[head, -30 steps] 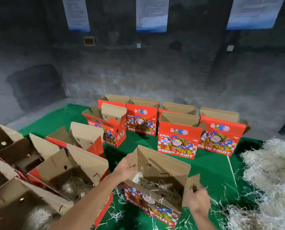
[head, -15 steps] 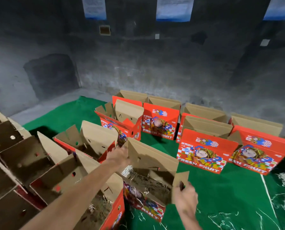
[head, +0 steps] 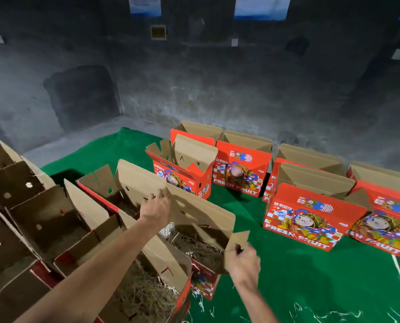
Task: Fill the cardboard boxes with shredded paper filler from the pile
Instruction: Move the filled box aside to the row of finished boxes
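Left hand (head: pixel 156 209) grips the filled box's (head: pixel 208 234) tall back flap while right hand (head: pixel 242 262) pinches its side flap (head: pixel 237 241)

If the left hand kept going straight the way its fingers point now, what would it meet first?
The left hand already grips the box's back flap; past that, probably the red fruit box behind, though depth is unclear.

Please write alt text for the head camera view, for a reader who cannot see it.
Both hands hold an open red box holding shredded paper: the left hand grips its tall back flap, the right hand pinches a side flap. More open boxes stand around it on green cloth.
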`<state>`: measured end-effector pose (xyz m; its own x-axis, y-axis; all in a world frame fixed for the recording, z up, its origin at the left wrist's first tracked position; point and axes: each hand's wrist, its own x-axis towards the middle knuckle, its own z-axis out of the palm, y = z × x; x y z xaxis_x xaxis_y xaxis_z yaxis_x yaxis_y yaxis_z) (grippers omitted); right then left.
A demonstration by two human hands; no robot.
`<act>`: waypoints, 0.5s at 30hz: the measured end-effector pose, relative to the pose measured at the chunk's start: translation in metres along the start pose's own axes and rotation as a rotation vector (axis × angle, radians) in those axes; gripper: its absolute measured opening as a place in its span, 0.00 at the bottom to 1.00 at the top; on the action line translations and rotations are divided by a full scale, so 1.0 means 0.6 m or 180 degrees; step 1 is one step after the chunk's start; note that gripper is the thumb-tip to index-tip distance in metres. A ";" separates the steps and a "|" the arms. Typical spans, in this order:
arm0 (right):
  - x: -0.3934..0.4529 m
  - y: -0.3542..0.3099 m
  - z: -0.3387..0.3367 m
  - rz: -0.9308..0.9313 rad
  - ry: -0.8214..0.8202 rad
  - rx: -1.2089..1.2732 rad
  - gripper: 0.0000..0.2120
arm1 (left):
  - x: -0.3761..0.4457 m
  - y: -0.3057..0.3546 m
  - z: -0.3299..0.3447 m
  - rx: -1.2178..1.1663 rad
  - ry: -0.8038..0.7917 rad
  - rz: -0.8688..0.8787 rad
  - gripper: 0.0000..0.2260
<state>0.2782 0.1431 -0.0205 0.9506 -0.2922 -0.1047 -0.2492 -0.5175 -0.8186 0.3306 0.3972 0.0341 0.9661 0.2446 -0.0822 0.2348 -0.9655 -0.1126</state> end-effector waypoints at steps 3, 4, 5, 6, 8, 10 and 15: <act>-0.003 -0.028 0.038 0.0009 -0.0207 0.0068 0.12 | 0.020 -0.029 0.001 0.0082 -0.0115 -0.0074 0.24; -0.005 -0.038 0.052 0.0006 -0.0309 0.0092 0.12 | 0.027 -0.042 0.004 0.0196 -0.0144 -0.0101 0.24; -0.008 -0.047 0.066 0.0000 -0.0401 0.0108 0.12 | 0.033 -0.055 0.008 0.0368 -0.0183 -0.0114 0.23; -0.011 -0.056 0.081 -0.0015 -0.0476 0.0109 0.12 | 0.039 -0.069 0.015 0.0555 -0.0223 -0.0127 0.21; -0.013 -0.074 0.109 -0.0030 -0.0573 0.0142 0.12 | 0.056 -0.098 0.028 0.0826 -0.0300 -0.0186 0.20; -0.011 -0.093 0.137 -0.0053 -0.0655 0.0160 0.12 | 0.073 -0.120 0.039 0.0874 -0.0350 -0.0297 0.17; -0.005 -0.134 0.198 -0.0121 -0.0784 0.0147 0.11 | 0.095 -0.150 0.048 0.0582 -0.0125 -0.0410 0.25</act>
<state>0.3170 0.2808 -0.0215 0.9769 -0.0656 -0.2032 -0.2091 -0.4853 -0.8490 0.3614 0.5008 0.0111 0.9237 0.3714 -0.0935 0.3292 -0.8947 -0.3020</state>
